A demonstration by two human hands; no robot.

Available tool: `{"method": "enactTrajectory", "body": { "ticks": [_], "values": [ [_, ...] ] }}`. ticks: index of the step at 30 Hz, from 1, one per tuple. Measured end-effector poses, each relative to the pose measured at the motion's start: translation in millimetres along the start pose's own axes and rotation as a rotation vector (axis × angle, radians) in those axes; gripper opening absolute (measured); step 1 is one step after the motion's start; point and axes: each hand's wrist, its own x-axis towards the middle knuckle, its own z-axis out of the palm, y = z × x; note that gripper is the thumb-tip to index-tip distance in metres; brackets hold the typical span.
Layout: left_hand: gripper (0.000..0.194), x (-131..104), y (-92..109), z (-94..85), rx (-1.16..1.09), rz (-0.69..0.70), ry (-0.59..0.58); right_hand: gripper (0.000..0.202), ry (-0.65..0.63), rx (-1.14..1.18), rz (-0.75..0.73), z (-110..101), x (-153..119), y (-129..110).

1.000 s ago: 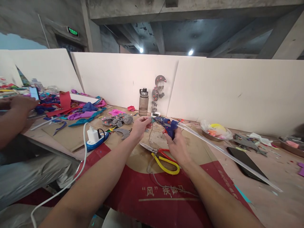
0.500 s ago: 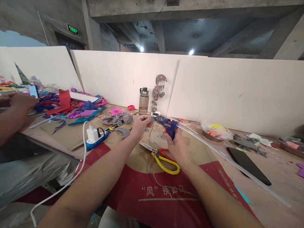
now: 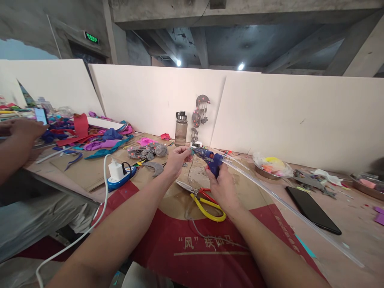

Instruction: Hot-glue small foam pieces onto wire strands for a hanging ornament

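My right hand (image 3: 223,188) is wrapped around a blue hot glue gun (image 3: 213,162). A long clear glue stick (image 3: 288,206) sticks out of its back and slants down to the right. Fingertips of my left hand (image 3: 177,160) are pinched together right at the gun's nozzle. A thin grey string (image 3: 189,174) hangs from them; a tiny teal bit shows there, too small to make out. Below both hands lie yellow-handled scissors (image 3: 211,214) and a red-handled tool (image 3: 207,194), partly overlapping, on a red and brown cardboard sheet (image 3: 159,236).
A water bottle (image 3: 181,130) and grey moon-shaped hangings (image 3: 202,102) stand at the white board. Left are a blue power strip (image 3: 121,180), felt scraps (image 3: 96,136) and a co-worker's hand (image 3: 28,130) with a phone. Right are a black phone (image 3: 313,210) and a bagged dish (image 3: 273,168).
Both hands, the string and the glue gun keep almost the same position. The whole view has shifted very slightly.
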Motion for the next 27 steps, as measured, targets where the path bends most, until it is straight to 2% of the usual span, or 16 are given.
{"method": "enactTrajectory", "body": {
  "ticks": [5,15,27],
  "values": [
    [0.03,0.3,0.1,-0.3,0.001,0.005,0.02,0.03,0.031,0.005,-0.006,1.2,0.1,1.0],
    [0.034,-1.0,2.3,1.2,-0.002,-0.002,0.023,0.031,0.014,0.019,0.006,1.3,-0.9,-1.0],
    [0.03,-0.1,1.4,-0.3,-0.008,0.001,0.013,0.031,0.029,-0.003,-0.012,3.6,-1.6,3.8]
  ]
}}
